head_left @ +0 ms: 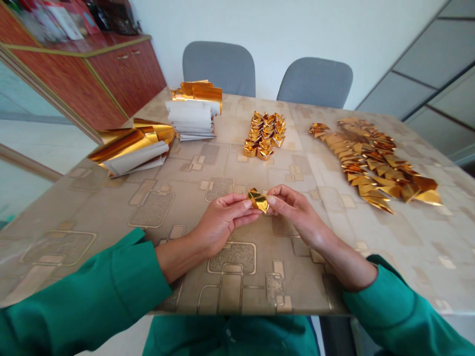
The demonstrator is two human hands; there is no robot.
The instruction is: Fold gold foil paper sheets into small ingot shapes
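Between my two hands, above the near middle of the table, is a small folded piece of gold foil paper (259, 200). My left hand (228, 213) pinches its left side with thumb and fingers. On the right side, my right hand (291, 205) grips the same piece between thumb and forefinger. Beyond the hands stands a block of folded gold foil pieces (264, 133) set in close rows. Farther right, long overlapping rows of folded gold foil pieces (365, 163) lie on the table.
A stack of gold and white paper sheets (193, 116) stands at the back left, with looser gold foil sheets (139, 146) beside it. Two grey chairs (218, 66) are behind the patterned table (111, 212). A reddish wooden cabinet (126, 74) stands far left.
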